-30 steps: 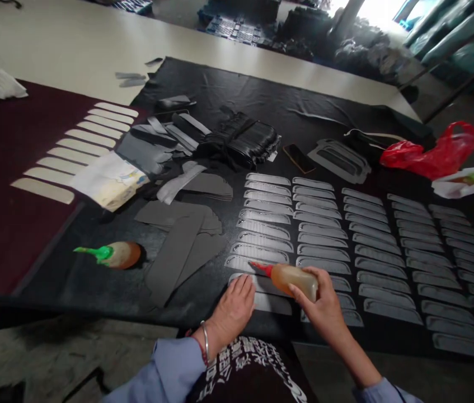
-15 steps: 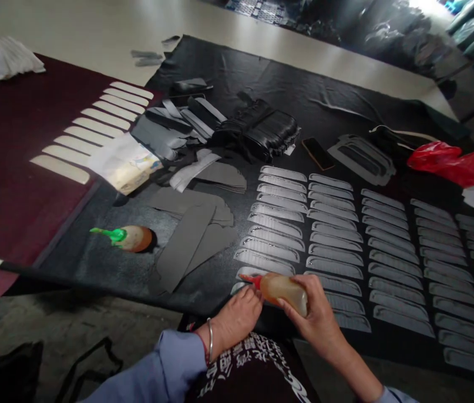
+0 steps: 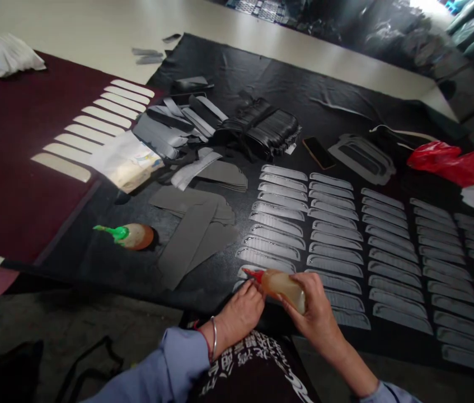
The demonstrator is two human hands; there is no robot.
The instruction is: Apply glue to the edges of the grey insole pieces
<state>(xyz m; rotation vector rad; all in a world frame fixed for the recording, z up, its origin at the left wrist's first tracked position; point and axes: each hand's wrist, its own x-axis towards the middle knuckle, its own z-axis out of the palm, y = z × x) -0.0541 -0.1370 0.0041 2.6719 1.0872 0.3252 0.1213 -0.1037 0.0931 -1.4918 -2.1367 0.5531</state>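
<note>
My right hand (image 3: 314, 313) grips an amber glue bottle with a red nozzle (image 3: 279, 284), tilted so the tip points left over the nearest grey strip (image 3: 250, 272) at the table's front edge. My left hand (image 3: 240, 314) rests beside the nozzle, fingertips pressing on that strip's near end. Rows of several grey strips (image 3: 348, 246) lie on the black cloth (image 3: 262, 73) to the right and behind.
A second glue bottle with a green nozzle (image 3: 130, 235) lies at the left. Dark grey cut pieces (image 3: 190, 226), a bundle of black parts (image 3: 262, 131), a phone (image 3: 318, 153), cream strips (image 3: 94, 126) on maroon cloth and a red bag (image 3: 459, 157) surround the work.
My left hand drew back from lying flat on the strip to curled fingers by the nozzle. The bottle tip moved slightly along the front strip. The view shifted down and left.
</note>
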